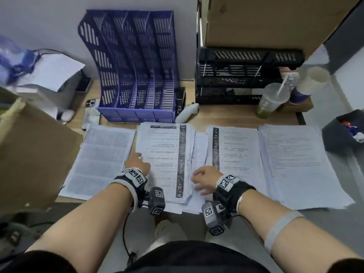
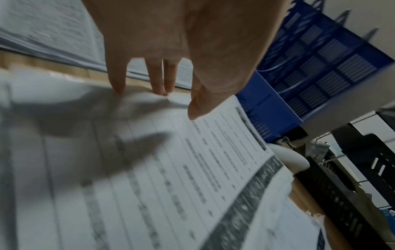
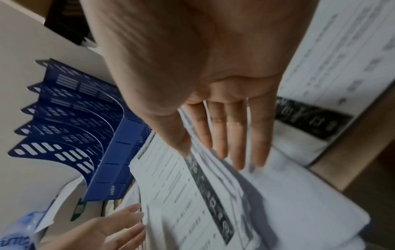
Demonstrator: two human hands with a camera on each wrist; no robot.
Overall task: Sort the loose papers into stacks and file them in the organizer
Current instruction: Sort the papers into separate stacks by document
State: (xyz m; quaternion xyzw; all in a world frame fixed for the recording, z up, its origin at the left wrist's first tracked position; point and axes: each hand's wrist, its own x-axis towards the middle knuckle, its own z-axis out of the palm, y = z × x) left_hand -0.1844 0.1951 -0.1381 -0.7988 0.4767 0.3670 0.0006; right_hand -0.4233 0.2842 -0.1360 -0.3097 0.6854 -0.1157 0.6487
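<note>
Several paper stacks lie side by side on the wooden desk. The middle stack (image 1: 165,154) (image 2: 171,177) (image 3: 181,194), its top sheet printed with a dark strip, sits between my hands. My left hand (image 1: 136,160) (image 2: 153,81) (image 3: 119,225) touches that stack's left edge with straight fingers. At the uneven right edge my right hand (image 1: 202,180) (image 3: 224,135) lies with fingers straight. A text-dense stack (image 1: 102,158) lies to the left, and two more stacks (image 1: 236,150) (image 1: 295,158) to the right. The blue slotted organizer (image 1: 137,66) (image 2: 320,59) (image 3: 85,135) stands behind, with no paper visible in its slots.
A black stacked tray (image 1: 246,75) stands at the back right with a green drink cup (image 1: 271,101) in front of it. A cardboard box (image 1: 33,154) crowds the left. A white controller (image 1: 187,113) lies by the organizer. A dark bin (image 1: 346,134) sits far right.
</note>
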